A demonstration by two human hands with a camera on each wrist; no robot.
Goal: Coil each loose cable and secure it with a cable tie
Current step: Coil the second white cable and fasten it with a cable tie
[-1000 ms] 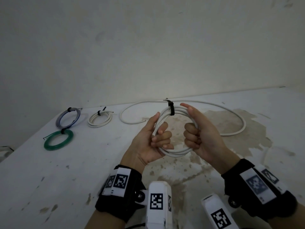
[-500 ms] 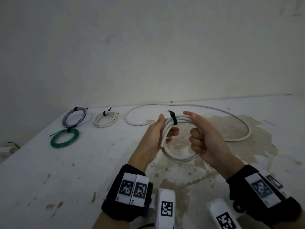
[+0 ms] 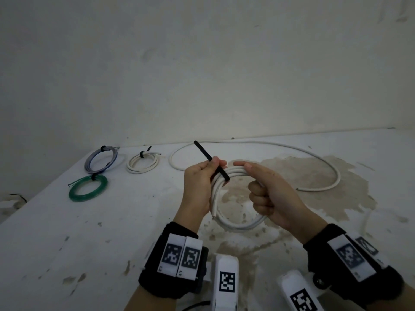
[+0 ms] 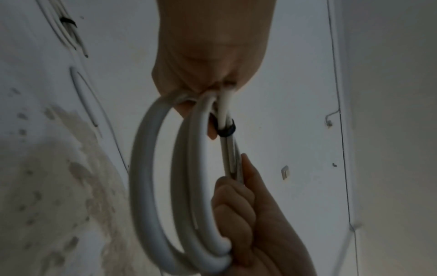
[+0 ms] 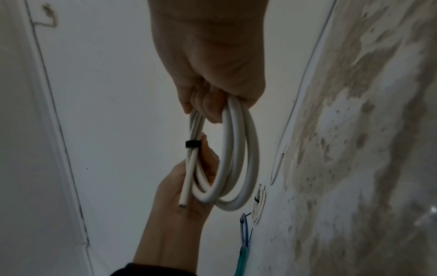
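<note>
A white cable coil (image 3: 238,223) hangs above the table between both hands. A black cable tie (image 3: 211,159) is looped round the coil's top left, and its long tail sticks up and to the left. My left hand (image 3: 215,163) pinches that tail between thumb and forefinger, right beside the coil. My right hand (image 3: 252,178) grips the coil's right side, fingers curled through the loop and thumb lying along the top. The tie loop (image 5: 192,143) shows snug round the strands, with a cut cable end (image 5: 183,204) hanging below it. The tie loop (image 4: 225,130) also shows in the left wrist view.
A long loose white cable (image 3: 332,167) curves over the stained table (image 3: 67,243) behind the hands. At the far left lie three tied coils: grey-blue (image 3: 89,162), white (image 3: 142,163), green (image 3: 88,189). A wall rises just behind the table.
My left hand let go of the coil's left side and took the tie's tail, drawing it out up and to the left. The right hand kept its grip on the coil.
</note>
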